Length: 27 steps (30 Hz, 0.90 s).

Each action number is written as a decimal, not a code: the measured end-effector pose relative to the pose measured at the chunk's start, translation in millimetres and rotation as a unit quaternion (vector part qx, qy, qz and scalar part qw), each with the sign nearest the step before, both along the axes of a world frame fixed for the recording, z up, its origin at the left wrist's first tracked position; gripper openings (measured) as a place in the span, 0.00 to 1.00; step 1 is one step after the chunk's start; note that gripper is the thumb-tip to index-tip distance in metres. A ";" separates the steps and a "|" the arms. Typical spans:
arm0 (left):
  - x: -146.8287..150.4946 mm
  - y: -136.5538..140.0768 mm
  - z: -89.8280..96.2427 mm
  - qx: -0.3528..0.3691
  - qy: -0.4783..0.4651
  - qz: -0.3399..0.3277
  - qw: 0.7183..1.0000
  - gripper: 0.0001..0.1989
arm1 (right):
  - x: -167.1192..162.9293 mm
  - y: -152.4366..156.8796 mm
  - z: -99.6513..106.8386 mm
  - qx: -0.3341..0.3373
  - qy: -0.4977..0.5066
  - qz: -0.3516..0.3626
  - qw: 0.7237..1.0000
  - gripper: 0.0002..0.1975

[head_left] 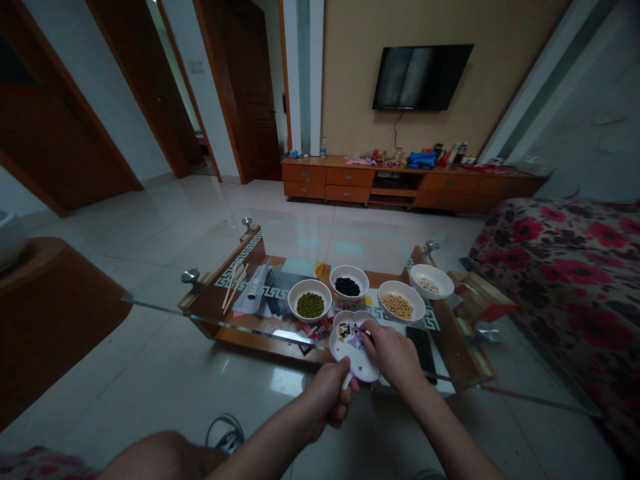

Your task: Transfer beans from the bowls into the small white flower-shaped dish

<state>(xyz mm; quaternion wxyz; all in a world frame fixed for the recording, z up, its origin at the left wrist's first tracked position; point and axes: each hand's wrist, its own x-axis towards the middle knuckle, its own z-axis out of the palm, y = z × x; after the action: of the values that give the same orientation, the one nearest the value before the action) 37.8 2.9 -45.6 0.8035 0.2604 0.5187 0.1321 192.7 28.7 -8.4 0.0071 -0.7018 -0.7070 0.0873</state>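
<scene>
My left hand [330, 397] is wrapped round the handle of a small white plate [345, 350] with a lobed lilac rim and a printed picture. Mixed black and pale beans [345, 331] lie in its far left part. Above the plate, my right hand [393, 353] pinches a thin, pointed tool [354, 327], mostly covered by the fingers; its exact kind is unclear. Beyond the plate are white bowls: one with green beans [311, 305], one with black beans [347, 287], one with yellow soybeans [397, 307], and one with pale flat pieces [429, 285].
The bowls stand on a glass-topped coffee table [280, 333]. Chopsticks [235, 288] and a rolled sheet [257, 283] lie left, a dark flat object [421, 352] right. A flowered sofa [555, 267] is at the right, a cluttered TV cabinet [350, 177] at the back.
</scene>
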 end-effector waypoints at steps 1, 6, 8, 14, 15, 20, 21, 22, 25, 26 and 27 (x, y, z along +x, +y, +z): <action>-0.1 -0.3 -0.2 0.000 -0.002 0.000 1.000 0.24 | 0.1 -0.1 -0.6 0.002 -0.001 0.001 1.000 0.15; -0.3 -0.7 0.3 0.003 0.000 0.003 1.000 0.24 | 0.3 -0.5 1.2 0.003 0.002 0.000 1.000 0.14; -0.5 -0.2 1.3 0.004 0.002 0.002 1.000 0.24 | 0.3 -0.6 3.3 0.003 0.005 0.000 1.000 0.14; -0.4 -0.6 2.7 0.009 0.006 -0.005 1.000 0.24 | 0.5 -2.9 8.1 0.021 0.024 0.002 0.999 0.14; -0.2 -0.6 2.5 0.008 0.007 -0.006 1.000 0.24 | 0.8 -3.8 9.0 0.034 0.032 0.005 0.999 0.15; -0.2 0.2 0.1 0.010 0.009 -0.009 1.000 0.24 | 6.7 -5.2 14.7 0.120 0.055 -0.004 0.991 0.15; -0.6 0.3 -0.3 0.008 0.006 -0.009 1.000 0.24 | 9.4 -4.6 16.0 0.134 0.050 -0.018 0.990 0.16; -1.0 0.4 -0.6 0.004 0.004 -0.009 1.000 0.24 | 12.5 -3.9 17.3 0.146 0.039 -0.041 0.988 0.16; -2.2 0.2 -1.0 -0.008 0.003 -0.011 1.000 0.25 | 23.1 -2.1 21.5 0.162 -0.021 -0.138 0.977 0.17; -2.4 0.1 -0.9 -0.011 0.003 -0.012 1.000 0.25 | 26.2 -1.9 23.1 0.163 -0.040 -0.171 0.971 0.18; -2.6 -0.1 -0.9 -0.011 0.003 -0.011 1.000 0.25 | 28.5 -2.0 24.7 0.163 -0.056 -0.196 0.965 0.18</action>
<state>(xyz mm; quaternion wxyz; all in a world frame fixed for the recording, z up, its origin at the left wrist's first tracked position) 35.1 2.8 -46.5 0.8064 0.2576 0.5195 0.1163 221.3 26.7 16.3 0.0989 -0.8200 -0.5592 -0.0716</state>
